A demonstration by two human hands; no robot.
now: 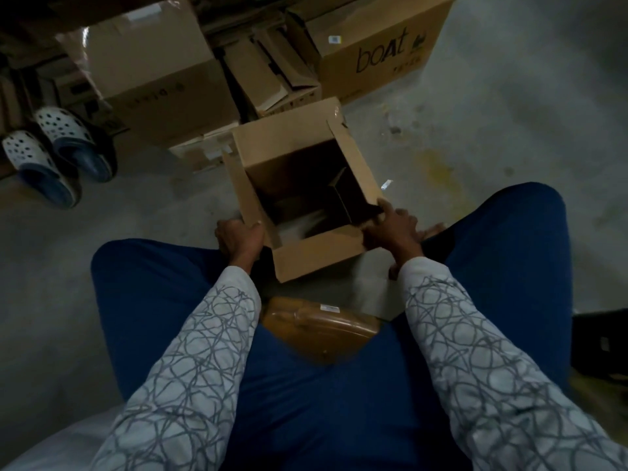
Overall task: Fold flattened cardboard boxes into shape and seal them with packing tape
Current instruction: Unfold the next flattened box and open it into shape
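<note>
An open brown cardboard box [316, 256] stands on the grey floor between my knees, its top flaps spread outward and its dark inside showing. My left hand [239, 237] grips the near end of the left flap, fingers curled round its edge. My right hand [392, 229] grips the box's near right corner where the right flap meets the front flap. A roll of brown packing tape [319, 326] lies on the floor just in front of my lap, partly hidden by my legs.
Large closed cartons [153, 73] and a carton printed "boAt" [380, 45] stand at the back, with flattened boxes [268, 76] stacked between them. A pair of white perforated clogs [57, 151] sits at the left. A dark object [601, 345] lies at the right edge.
</note>
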